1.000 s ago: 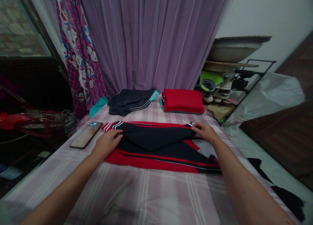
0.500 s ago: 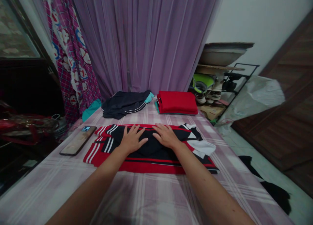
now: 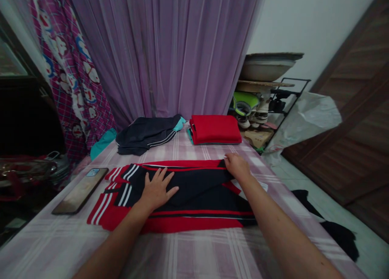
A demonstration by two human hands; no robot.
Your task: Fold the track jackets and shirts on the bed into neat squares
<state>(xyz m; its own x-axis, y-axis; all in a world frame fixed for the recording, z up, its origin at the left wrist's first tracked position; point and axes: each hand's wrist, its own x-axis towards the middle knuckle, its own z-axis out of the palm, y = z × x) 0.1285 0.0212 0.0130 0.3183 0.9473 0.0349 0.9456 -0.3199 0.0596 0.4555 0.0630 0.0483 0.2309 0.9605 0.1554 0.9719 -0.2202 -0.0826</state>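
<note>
A red and black jacket (image 3: 197,192) with white stripes on its cuffs lies across the bed in front of me, sleeves laid lengthwise over its body. My left hand (image 3: 158,190) rests flat on the black cloth, fingers spread. At the jacket's far right corner, near the collar end, my right hand (image 3: 238,166) is closed in a pinch on the fabric. The right hand and forearm hide most of the white collar part. Left of the cuffs lies a phone (image 3: 80,191).
Dark trousers or similar clothing (image 3: 146,134) lie rumpled at the back left, beside a folded red stack (image 3: 215,129). The plaid bedsheet (image 3: 194,250) spreads underneath. Beyond the right edge stand a shoe rack (image 3: 294,92) and a plastic bag (image 3: 316,113).
My right hand has moved from the middle of the jacket to its far right corner and closed on the fabric. The left hand stays flat on the cloth. The view has shifted slightly.
</note>
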